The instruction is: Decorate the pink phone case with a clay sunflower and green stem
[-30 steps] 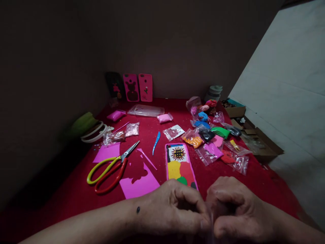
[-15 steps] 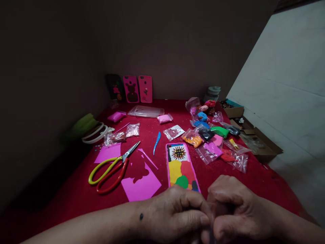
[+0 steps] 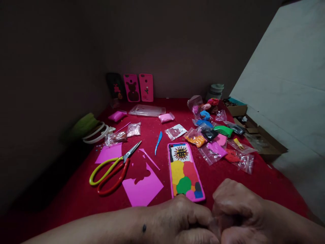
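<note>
My left hand (image 3: 188, 218) and my right hand (image 3: 241, 210) are closed, knuckles together, at the bottom of the view. Between their fingertips shows a bit of what looks like a clear plastic bag (image 3: 216, 223), mostly hidden by the fingers. Just beyond them lies a phone case (image 3: 183, 171) with a pink rim, covered in patches of coloured clay and a sunflower shape on white. A cut pink sheet (image 3: 144, 188) is left of the case. Scissors (image 3: 115, 171) with one yellow and one red handle lie partly spread beside the sheet.
A blue modelling tool (image 3: 158, 143) lies mid-table. Several bags of coloured clay (image 3: 215, 149) are heaped at the right. Clear cases (image 3: 147, 110) lie at the back, with decorated cases (image 3: 132, 87) against the wall. Cardboard boxes (image 3: 271, 142) stand beyond the right edge.
Both hands sit slightly lower and further right in view, still together. More of the decorated case's lower end shows. The table things shift only slightly with the camera.
</note>
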Available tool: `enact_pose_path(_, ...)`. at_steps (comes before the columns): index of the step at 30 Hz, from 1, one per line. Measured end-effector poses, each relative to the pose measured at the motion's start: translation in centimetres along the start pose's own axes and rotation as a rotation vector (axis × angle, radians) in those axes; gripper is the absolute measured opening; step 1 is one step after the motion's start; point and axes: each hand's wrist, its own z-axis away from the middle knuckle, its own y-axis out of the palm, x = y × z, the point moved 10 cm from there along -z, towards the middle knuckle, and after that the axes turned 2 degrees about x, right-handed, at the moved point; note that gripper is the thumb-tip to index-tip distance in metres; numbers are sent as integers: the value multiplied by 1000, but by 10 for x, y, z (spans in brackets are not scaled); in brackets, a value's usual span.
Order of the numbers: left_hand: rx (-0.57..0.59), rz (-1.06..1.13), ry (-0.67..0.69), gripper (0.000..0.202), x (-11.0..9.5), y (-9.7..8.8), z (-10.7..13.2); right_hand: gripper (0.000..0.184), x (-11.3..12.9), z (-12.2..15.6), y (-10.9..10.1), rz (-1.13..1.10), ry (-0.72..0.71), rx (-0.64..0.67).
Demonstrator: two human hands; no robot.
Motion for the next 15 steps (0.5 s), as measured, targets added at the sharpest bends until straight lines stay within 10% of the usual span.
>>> enact_pose_path(15, 22, 52, 78, 48, 0, 9, -2, 48, -1, -2, 4, -90, 9, 33)
